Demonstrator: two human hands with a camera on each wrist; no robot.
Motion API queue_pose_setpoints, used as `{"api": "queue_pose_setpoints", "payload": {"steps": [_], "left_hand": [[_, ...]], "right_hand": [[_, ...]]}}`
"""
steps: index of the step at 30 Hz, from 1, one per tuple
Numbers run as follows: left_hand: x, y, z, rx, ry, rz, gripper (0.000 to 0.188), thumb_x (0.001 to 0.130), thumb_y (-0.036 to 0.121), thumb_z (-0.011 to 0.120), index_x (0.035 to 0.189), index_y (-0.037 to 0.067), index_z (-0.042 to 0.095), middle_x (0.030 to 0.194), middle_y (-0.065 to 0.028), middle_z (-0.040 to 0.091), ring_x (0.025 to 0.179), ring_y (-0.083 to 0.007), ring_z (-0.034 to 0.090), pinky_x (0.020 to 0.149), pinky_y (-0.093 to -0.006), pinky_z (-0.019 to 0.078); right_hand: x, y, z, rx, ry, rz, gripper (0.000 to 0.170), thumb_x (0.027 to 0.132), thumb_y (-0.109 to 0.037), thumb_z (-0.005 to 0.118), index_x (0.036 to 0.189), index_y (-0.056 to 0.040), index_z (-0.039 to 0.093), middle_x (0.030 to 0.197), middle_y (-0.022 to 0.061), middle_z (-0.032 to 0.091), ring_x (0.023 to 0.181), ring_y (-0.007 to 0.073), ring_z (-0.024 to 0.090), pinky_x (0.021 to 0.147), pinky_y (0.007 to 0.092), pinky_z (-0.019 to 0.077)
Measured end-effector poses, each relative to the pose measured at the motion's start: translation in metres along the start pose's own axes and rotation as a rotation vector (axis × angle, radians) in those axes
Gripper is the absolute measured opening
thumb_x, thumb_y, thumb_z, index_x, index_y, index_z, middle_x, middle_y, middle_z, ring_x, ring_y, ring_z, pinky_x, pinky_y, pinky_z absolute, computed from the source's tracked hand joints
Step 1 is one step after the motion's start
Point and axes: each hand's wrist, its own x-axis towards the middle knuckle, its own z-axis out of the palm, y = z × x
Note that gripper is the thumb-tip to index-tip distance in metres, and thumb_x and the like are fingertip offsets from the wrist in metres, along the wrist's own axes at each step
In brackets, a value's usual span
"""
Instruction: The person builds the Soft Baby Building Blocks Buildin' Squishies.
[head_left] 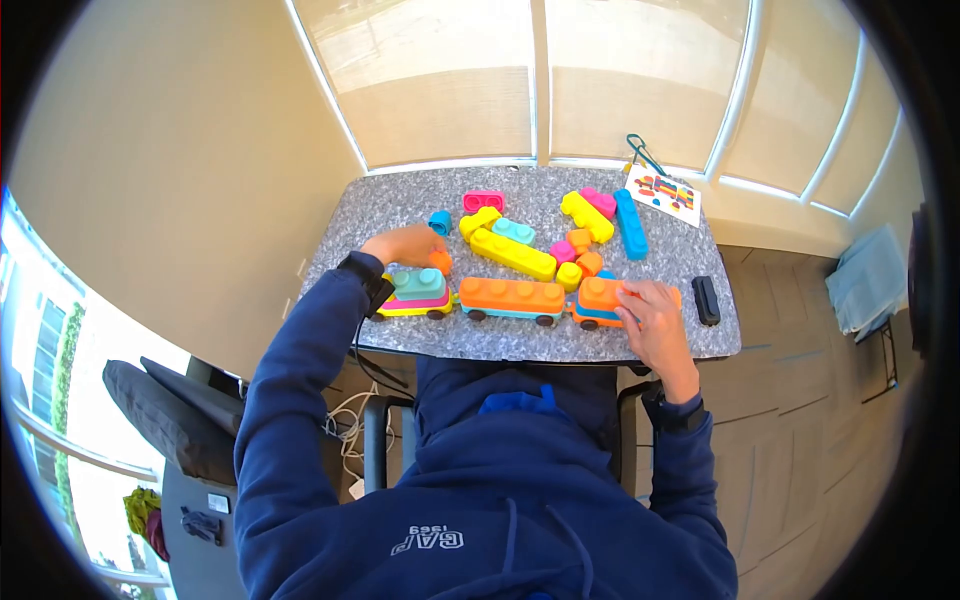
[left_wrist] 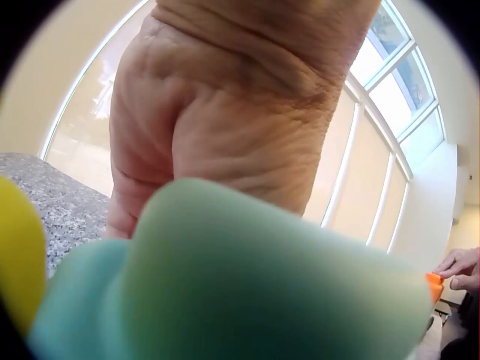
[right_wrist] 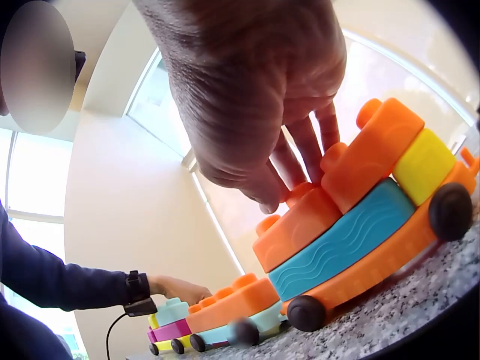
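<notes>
Three toy-block train cars line the table's near side. My left hand (head_left: 405, 245) is behind the left car (head_left: 418, 297), its fingertips on a small orange block (head_left: 440, 262); its palm hides part of the grip. That car carries a teal block (left_wrist: 277, 277) over a pink one. My right hand (head_left: 655, 322) holds the top of the right car from above, thumb on the near side, fingers on the far side of its orange blocks (right_wrist: 296, 229). Below these lie a wavy blue block (right_wrist: 345, 236) and an orange wheeled base (right_wrist: 367, 262). The middle car (head_left: 512, 297) has a long orange block on top.
Beyond the cars are a long yellow block (head_left: 512, 254), a blue cup-like block (head_left: 439, 222), a pink block (head_left: 484, 201), a long blue block (head_left: 631, 225) and several small blocks. A picture card (head_left: 663, 196) lies at the far right corner, a black case (head_left: 706, 301) at the right edge.
</notes>
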Motion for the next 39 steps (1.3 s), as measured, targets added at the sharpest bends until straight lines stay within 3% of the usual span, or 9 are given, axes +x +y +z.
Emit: {"api": "queue_pose_setpoints", "payload": {"steps": [2, 4, 7, 8, 10, 13, 28, 31, 39], "left_hand": [[-0.012, 0.001, -0.006, 0.005, 0.037, -0.006, 0.047, 0.086, 0.028, 0.085, 0.127, 0.007, 0.077, 0.120, -0.0167, 0.080, 0.111, -0.0347, 0.077, 0.097, -0.0426, 0.0600], [-0.034, -0.002, -0.014, -0.221, 0.247, -0.056, 0.046, 0.086, 0.023, 0.084, 0.127, 0.005, 0.074, 0.119, -0.0157, 0.079, 0.111, -0.0316, 0.076, 0.098, -0.0419, 0.0596], [-0.070, -0.004, -0.025, -0.398, 0.399, -0.087, 0.046, 0.088, 0.015, 0.081, 0.131, 0.004, 0.068, 0.124, -0.0123, 0.077, 0.115, -0.0267, 0.074, 0.101, -0.0403, 0.0589], [-0.084, -0.004, -0.027, -0.397, 0.398, -0.090, 0.046, 0.088, 0.015, 0.081, 0.131, 0.004, 0.068, 0.124, -0.0123, 0.077, 0.115, -0.0267, 0.074, 0.101, -0.0403, 0.0589], [-0.110, 0.000, -0.027, -0.684, 0.462, -0.065, 0.047, 0.087, 0.009, 0.082, 0.131, 0.004, 0.066, 0.126, -0.0103, 0.076, 0.118, -0.0236, 0.073, 0.103, -0.0396, 0.0584], [-0.139, 0.007, -0.020, -0.850, 0.401, -0.060, 0.051, 0.089, 0.002, 0.083, 0.135, 0.003, 0.062, 0.132, -0.0093, 0.074, 0.125, -0.0204, 0.071, 0.109, -0.0384, 0.0564], [-0.147, 0.028, 0.008, -0.835, 0.404, 0.039, 0.049, 0.092, 0.003, 0.085, 0.133, 0.002, 0.059, 0.135, -0.0124, 0.073, 0.133, -0.0238, 0.069, 0.118, -0.0395, 0.0520], [-0.145, 0.030, 0.007, -0.735, 0.399, 0.008, 0.049, 0.092, 0.003, 0.085, 0.133, 0.003, 0.059, 0.135, -0.0123, 0.073, 0.133, -0.0245, 0.069, 0.118, -0.0396, 0.0519], [-0.142, 0.030, 0.009, -0.790, 0.382, -0.027, 0.043, 0.096, 0.007, 0.085, 0.130, 0.003, 0.059, 0.133, -0.0117, 0.074, 0.131, -0.0232, 0.070, 0.116, -0.0391, 0.0534]], "right_hand": [[0.001, -0.001, 0.000, 0.000, 0.009, -0.002, 0.028, 0.082, 0.000, 0.083, 0.110, 0.0009, 0.078, 0.116, 0.0155, 0.073, 0.106, 0.0373, 0.070, 0.096, 0.0473, 0.0550], [0.000, -0.002, -0.001, -0.002, 0.001, 0.002, 0.028, 0.082, 0.001, 0.083, 0.110, 0.0010, 0.078, 0.116, 0.0156, 0.073, 0.107, 0.0379, 0.070, 0.096, 0.0474, 0.0557], [0.000, 0.000, 0.001, 0.001, 0.004, 0.002, 0.028, 0.082, 0.001, 0.083, 0.110, 0.0010, 0.078, 0.116, 0.0155, 0.073, 0.107, 0.0384, 0.070, 0.097, 0.0470, 0.0558], [0.000, 0.000, 0.002, 0.004, 0.004, 0.001, 0.028, 0.082, 0.001, 0.083, 0.110, 0.0010, 0.078, 0.116, 0.0155, 0.073, 0.107, 0.0384, 0.070, 0.097, 0.0470, 0.0558], [0.000, 0.000, 0.003, 0.011, 0.010, -0.002, 0.028, 0.082, 0.001, 0.082, 0.110, 0.0012, 0.078, 0.117, 0.0156, 0.073, 0.108, 0.0387, 0.070, 0.097, 0.0472, 0.0560], [-0.001, 0.000, 0.004, 0.004, -0.002, 0.009, 0.028, 0.083, 0.000, 0.082, 0.110, 0.0015, 0.078, 0.118, 0.0159, 0.073, 0.108, 0.0388, 0.070, 0.098, 0.0472, 0.0555], [-0.002, -0.002, 0.002, -0.004, 0.003, -0.005, 0.029, 0.084, 0.000, 0.082, 0.113, 0.0022, 0.078, 0.120, 0.0168, 0.074, 0.110, 0.0389, 0.070, 0.098, 0.0476, 0.0547], [-0.001, -0.003, 0.001, -0.002, -0.002, -0.002, 0.029, 0.084, 0.000, 0.082, 0.113, 0.0020, 0.078, 0.120, 0.0166, 0.073, 0.110, 0.0389, 0.070, 0.099, 0.0479, 0.0545], [-0.002, -0.002, 0.002, -0.007, 0.001, -0.002, 0.028, 0.085, -0.002, 0.081, 0.113, 0.0017, 0.078, 0.120, 0.0160, 0.073, 0.110, 0.0387, 0.069, 0.099, 0.0478, 0.0542]]}}
